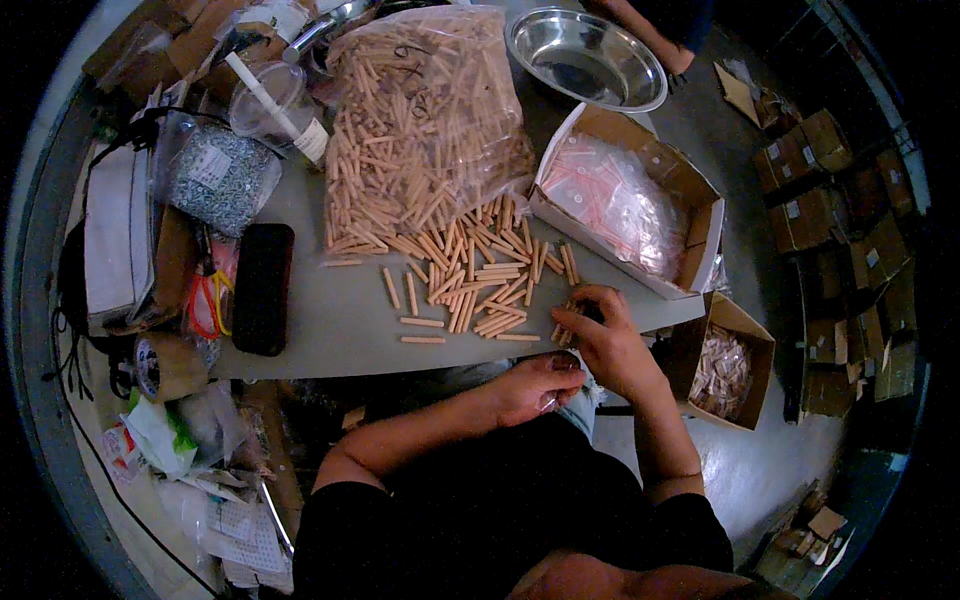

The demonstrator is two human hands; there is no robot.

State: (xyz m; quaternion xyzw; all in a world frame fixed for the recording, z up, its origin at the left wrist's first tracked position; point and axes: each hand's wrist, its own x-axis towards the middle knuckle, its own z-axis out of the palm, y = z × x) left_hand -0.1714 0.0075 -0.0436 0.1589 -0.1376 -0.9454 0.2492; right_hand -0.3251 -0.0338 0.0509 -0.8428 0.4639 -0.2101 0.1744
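Many short wooden dowels [465, 290] lie loose near the table's front edge, spilling from a large clear plastic bag [430, 110] packed with more of them. At the right end of this pile, my right hand [612, 345] has its fingers curled down on a few dowels [562, 330] at the edge. Lower and closer to my lap, my left hand [535, 390] is closed on something clear and shiny, which looks like a small plastic bag [549, 402]. Its fingers hide most of it. An open cardboard box [710, 235] of flat clear bags with red print stands beyond my right hand.
Below the table's right corner, a carton [755, 375] holds small filled packs. A steel basin [588, 60] sits at the back, near another person's arm [650, 35]. On the left are a black phone [263, 290], scissors [212, 295], a bag of screws [215, 175] and a plastic cup [270, 100].
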